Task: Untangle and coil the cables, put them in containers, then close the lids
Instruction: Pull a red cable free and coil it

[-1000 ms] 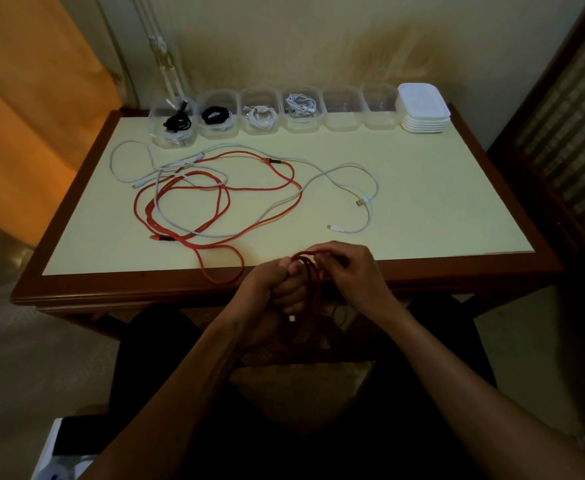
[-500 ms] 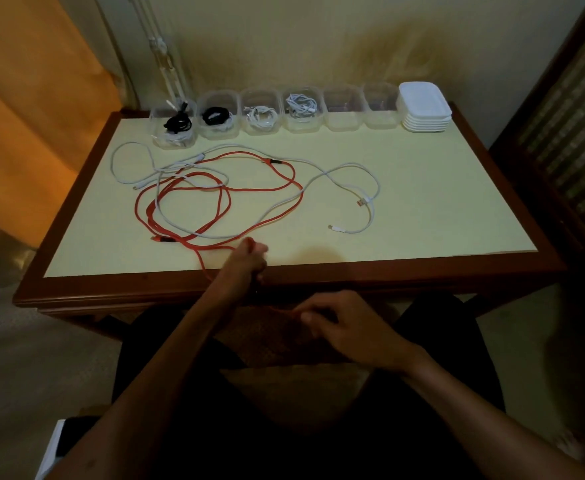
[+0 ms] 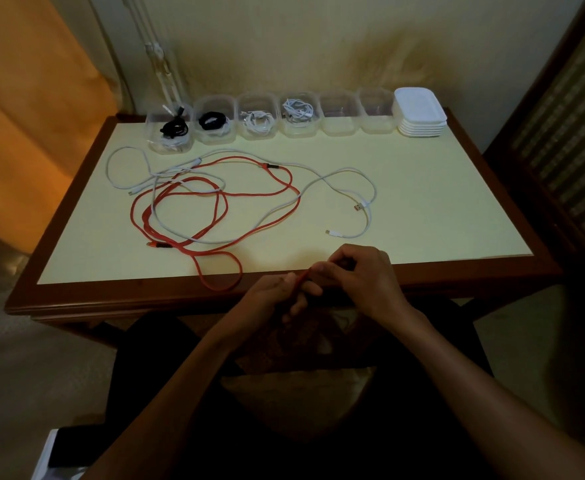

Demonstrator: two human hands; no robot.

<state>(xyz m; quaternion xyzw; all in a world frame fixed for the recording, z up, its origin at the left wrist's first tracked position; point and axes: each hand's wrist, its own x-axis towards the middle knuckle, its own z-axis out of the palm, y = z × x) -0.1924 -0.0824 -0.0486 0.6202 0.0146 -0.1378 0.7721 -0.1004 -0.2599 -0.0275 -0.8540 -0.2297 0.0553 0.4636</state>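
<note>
My left hand (image 3: 277, 296) and right hand (image 3: 360, 275) meet at the table's (image 3: 422, 168) 6 o'clock edge, fingers curled, both pinching the red cable (image 3: 215, 199); its loops tangle with the white cable (image 3: 346, 173) toward 10 o'clock.

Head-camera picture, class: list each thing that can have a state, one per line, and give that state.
Six clear plastic containers: lidless; four hold coiled cables, two look empty.
Stack of white plastic lids: unused, beside the row.
Long red cable: loose, tangled with the white one.
Long white cable: uncoiled on the table.
Left hand: grips the red cable.
Right hand: pinches the red cable.
</note>
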